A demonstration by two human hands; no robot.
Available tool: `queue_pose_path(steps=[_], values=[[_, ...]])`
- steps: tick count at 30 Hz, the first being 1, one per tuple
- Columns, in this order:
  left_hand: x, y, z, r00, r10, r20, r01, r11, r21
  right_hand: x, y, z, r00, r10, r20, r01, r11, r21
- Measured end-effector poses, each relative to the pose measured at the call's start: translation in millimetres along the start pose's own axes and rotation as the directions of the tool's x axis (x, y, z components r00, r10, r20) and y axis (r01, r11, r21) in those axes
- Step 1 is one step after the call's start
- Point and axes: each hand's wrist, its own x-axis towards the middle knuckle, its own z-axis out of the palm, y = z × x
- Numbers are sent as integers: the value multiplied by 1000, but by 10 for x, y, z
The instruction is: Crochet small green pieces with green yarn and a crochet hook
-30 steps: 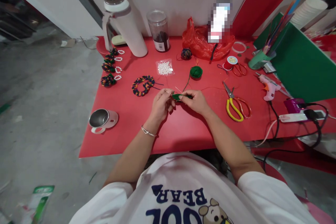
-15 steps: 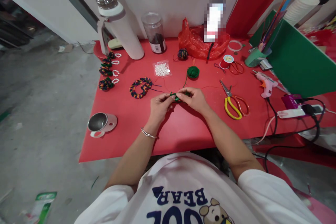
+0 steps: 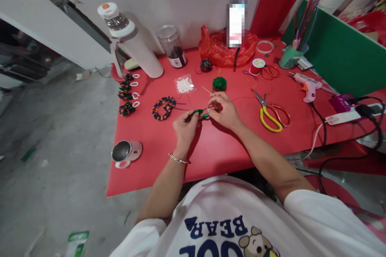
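Observation:
My left hand (image 3: 184, 128) is closed, thumb and fingers pinching a small piece of green yarn work (image 3: 198, 111). Close beside it, my right hand (image 3: 225, 111) is also closed, with a strand of yarn running from its fingers to the green piece. A thin pale stick (image 3: 206, 90) juts up and left from the right fingertips; its exact kind is too small to make out. Just beyond the hands lies a ball of green yarn (image 3: 219, 83). Left of them is a multicoloured braided yarn loop (image 3: 163, 108). My fingers hide part of the green piece.
Scissors (image 3: 267, 114), a glue gun (image 3: 306, 84) and a power strip (image 3: 340, 119) are on the right. Beads in a bag (image 3: 184, 84), a jar (image 3: 173, 48) and a bottle (image 3: 140, 52) stand behind. A mug (image 3: 128, 151) sits near the left edge.
My right hand has lifted and turned slightly, drawing apart from the left, and the thin stick now shows above its fingers. The camera view has shifted and tilted a little.

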Motion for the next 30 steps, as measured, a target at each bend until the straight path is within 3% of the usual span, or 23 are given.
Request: queue_pose_path(steps=[7,14,20,30], values=[[7,-52,-3,998,56,5,-56,994,94,-46,-86,-36,998,-42,-51,27,967,-252],[1,-111,-7,981,196,18,-192,934,302,-80,-57,31,988,34,153,10,960,-278],[-29,-60,-3,932,355,80,-358,853,379,-82,-61,21,984,3,177,52,952,-302],[-43,-4,4,917,357,177,-399,821,409,-71,-92,37,987,20,158,45,917,-397]])
